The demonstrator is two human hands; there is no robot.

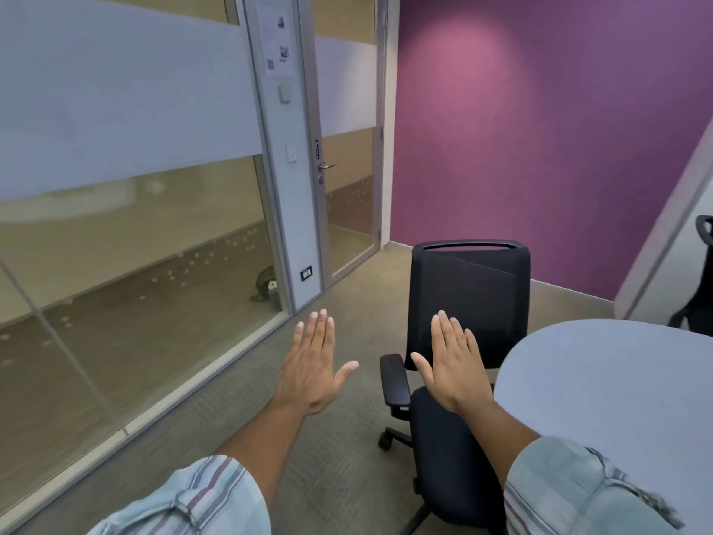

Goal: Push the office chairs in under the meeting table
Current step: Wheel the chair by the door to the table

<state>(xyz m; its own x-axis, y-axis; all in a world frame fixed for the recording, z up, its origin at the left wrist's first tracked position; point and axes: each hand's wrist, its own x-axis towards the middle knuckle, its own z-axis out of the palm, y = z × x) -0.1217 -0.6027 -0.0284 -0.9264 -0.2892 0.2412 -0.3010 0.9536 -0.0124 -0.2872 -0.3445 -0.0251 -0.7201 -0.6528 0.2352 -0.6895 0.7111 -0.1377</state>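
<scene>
Black mesh-backed office chair (468,303) is sitting on the carpet at the left edge of the rounded pale-grey meeting table (617,388), seat only partly under, and I am holding my left hand (314,364) and right hand (451,364) flat, empty, judging I should grip its backrest top and roll it squarely in.

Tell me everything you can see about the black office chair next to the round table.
The black office chair stands upright on the carpet, beside the grey table's rounded edge and not yet pushed under it. Its tall backrest looks like dark mesh, topped by a plastic rail with a slot. The seat looks fabric-padded. One padded armrest shows, and below it a base leg with a caster. The right hand overlaps the chair in view; contact can't be confirmed.
</scene>
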